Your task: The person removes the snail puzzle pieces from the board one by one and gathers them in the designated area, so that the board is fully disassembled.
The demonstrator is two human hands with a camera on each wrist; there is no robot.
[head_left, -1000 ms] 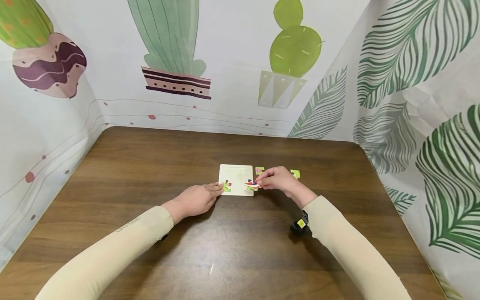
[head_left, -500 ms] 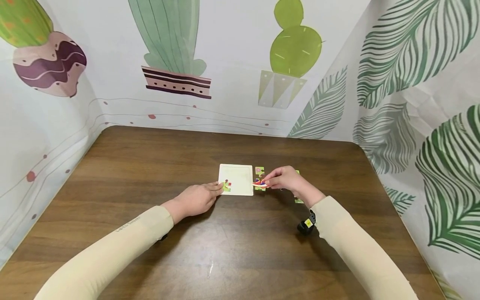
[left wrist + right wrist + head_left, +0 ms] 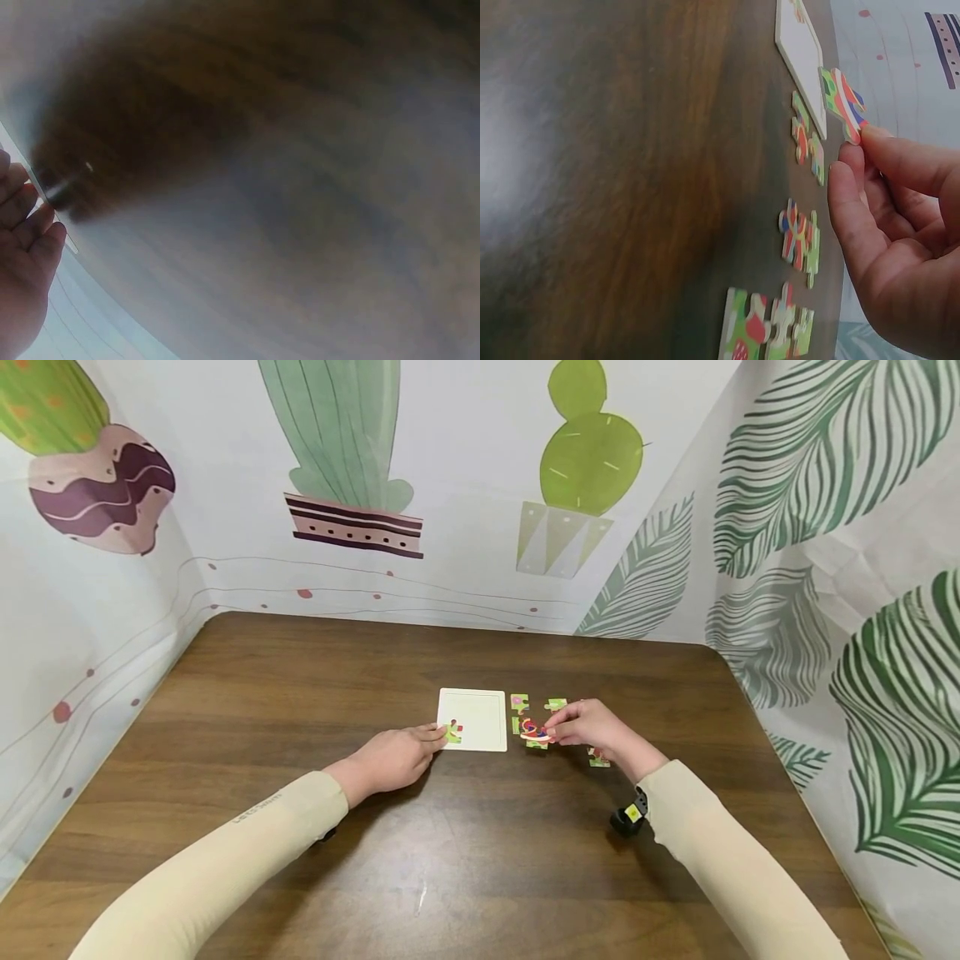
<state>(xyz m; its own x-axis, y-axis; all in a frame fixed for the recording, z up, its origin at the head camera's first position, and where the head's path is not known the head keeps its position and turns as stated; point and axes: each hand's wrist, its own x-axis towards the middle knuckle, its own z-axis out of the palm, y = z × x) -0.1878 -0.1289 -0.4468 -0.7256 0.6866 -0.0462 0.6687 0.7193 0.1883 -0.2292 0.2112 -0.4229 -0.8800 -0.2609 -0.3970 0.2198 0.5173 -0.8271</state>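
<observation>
My left hand (image 3: pixel 393 758) lies with fingers extended, fingertips on the left edge of a white square puzzle board (image 3: pixel 482 714). One green puzzle piece (image 3: pixel 454 732) sits in the board's near-left corner, beside those fingertips. Between thumb and fingers, my right hand (image 3: pixel 592 728) pinches a red, white and blue puzzle piece (image 3: pixel 844 103), held up to the right of the board. Below it in the head view shows part of a green piece (image 3: pixel 537 745). The left wrist view catches the left hand (image 3: pixel 26 259) at its edge; the rest there is blurred.
Several loose puzzle pieces lie right of the board, among them a pink-and-green one (image 3: pixel 519 702), a green one (image 3: pixel 556 703) and a red-and-green one (image 3: pixel 598 757). Brown wooden table (image 3: pixel 450 860) surrounds them, with a patterned wall covering (image 3: pixel 465 527) behind.
My right hand has drawn the pinched puzzle piece rightward, from over the board's right edge to above the loose pieces. The left hand has stayed put on the board.
</observation>
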